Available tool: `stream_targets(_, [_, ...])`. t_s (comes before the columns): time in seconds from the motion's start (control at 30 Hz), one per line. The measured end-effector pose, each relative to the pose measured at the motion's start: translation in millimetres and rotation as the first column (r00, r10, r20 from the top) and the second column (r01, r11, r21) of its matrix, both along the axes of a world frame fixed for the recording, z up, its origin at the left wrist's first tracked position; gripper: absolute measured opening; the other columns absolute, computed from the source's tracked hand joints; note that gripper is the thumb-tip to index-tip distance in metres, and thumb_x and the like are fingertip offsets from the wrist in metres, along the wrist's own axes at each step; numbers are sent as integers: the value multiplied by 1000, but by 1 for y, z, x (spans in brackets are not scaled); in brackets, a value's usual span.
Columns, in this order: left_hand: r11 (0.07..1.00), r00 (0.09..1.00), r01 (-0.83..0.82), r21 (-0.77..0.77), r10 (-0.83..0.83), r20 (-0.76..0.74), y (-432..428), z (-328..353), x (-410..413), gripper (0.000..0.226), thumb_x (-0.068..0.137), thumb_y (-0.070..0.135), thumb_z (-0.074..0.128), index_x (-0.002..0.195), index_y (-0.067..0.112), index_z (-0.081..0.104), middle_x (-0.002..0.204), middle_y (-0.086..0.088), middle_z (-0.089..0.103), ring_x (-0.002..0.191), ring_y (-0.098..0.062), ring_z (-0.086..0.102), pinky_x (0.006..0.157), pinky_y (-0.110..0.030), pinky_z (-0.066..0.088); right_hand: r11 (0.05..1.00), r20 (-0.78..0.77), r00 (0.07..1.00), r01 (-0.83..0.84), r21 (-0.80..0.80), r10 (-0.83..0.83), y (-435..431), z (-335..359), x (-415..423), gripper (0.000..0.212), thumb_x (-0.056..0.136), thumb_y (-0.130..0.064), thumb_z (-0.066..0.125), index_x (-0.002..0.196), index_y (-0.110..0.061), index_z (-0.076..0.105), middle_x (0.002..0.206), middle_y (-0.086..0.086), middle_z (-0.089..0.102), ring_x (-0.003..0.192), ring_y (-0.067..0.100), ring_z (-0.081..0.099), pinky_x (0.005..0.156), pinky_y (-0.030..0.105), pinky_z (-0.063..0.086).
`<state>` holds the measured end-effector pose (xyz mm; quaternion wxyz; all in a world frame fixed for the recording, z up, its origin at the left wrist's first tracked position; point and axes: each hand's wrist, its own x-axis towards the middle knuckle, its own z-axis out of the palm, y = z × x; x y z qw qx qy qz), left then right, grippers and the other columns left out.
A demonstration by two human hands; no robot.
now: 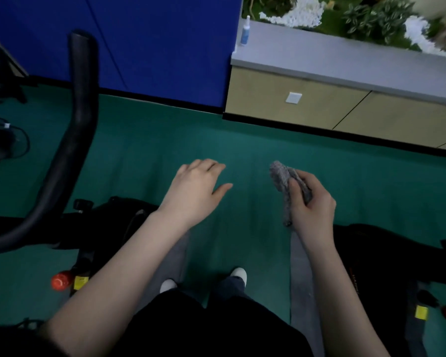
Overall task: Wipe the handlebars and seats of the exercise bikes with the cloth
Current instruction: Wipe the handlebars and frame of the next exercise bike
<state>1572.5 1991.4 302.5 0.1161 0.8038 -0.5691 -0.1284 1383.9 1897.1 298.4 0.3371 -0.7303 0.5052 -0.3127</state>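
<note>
My right hand grips a bunched grey cloth in mid air above the green floor. My left hand hovers beside it with fingers relaxed and holds nothing. A black curved handlebar of one exercise bike rises at the left, well apart from both hands. The dark frame of a second bike lies at the lower right. No seat is in view.
A blue wall panel and a wooden cabinet with a grey top stand ahead; a spray bottle sits on that top. Red end caps mark the bike bases. My feet stand on green floor between the bikes.
</note>
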Motion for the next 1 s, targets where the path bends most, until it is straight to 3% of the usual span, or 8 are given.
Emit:
stream_targets(0.13, [995, 1000, -11, 103, 12, -15, -30, -25, -30, 61, 96, 52, 40, 146, 16, 34, 153, -1, 34, 141, -18, 26, 114, -34, 19, 1000, -2, 1000, 24, -1, -24, -37, -5, -40, 18, 92, -12, 57, 106, -10, 68, 94, -1, 67, 89, 10, 59, 74, 0, 35])
stream_targets(0.3, [974, 1000, -21, 224, 23, -7, -62, -51, -60, 67, 96, 56, 36, 150, 16, 26, 158, -1, 22, 146, -16, 15, 118, -34, 12, 998, 10, 999, 53, 23, -53, -72, -10, -86, 20, 93, -15, 56, 109, -10, 67, 100, 3, 69, 94, 13, 61, 78, 11, 38])
stream_targets(0.53, [930, 998, 5, 368, -25, 50, -104, -81, -73, 68, 96, 57, 32, 150, 15, 25, 157, 0, 25, 147, -14, 10, 120, -37, 3, 983, -47, 983, 179, 35, -177, -108, -21, -126, 22, 93, -14, 56, 112, -7, 66, 104, 9, 68, 99, 22, 61, 80, 16, 37])
stream_targets(0.77, [873, 1000, 3, 487, -16, 23, -156, -113, -48, 71, 95, 61, 29, 149, 15, 25, 155, -4, 30, 145, -18, 18, 118, -38, 10, 975, -89, 972, 215, -52, -218, -155, -21, -107, 20, 91, -5, 58, 108, 2, 66, 101, 14, 62, 88, 12, 52, 77, -7, 26])
stream_targets(1.0, [866, 999, 34, 500, -21, -30, -230, -137, 0, 72, 93, 64, 33, 146, 15, 32, 150, -6, 38, 139, -21, 32, 111, -38, 24, 987, -156, 975, 149, -66, -158, -229, -13, -39, 20, 92, -6, 59, 109, 1, 66, 103, 14, 62, 88, 12, 51, 77, -6, 27])
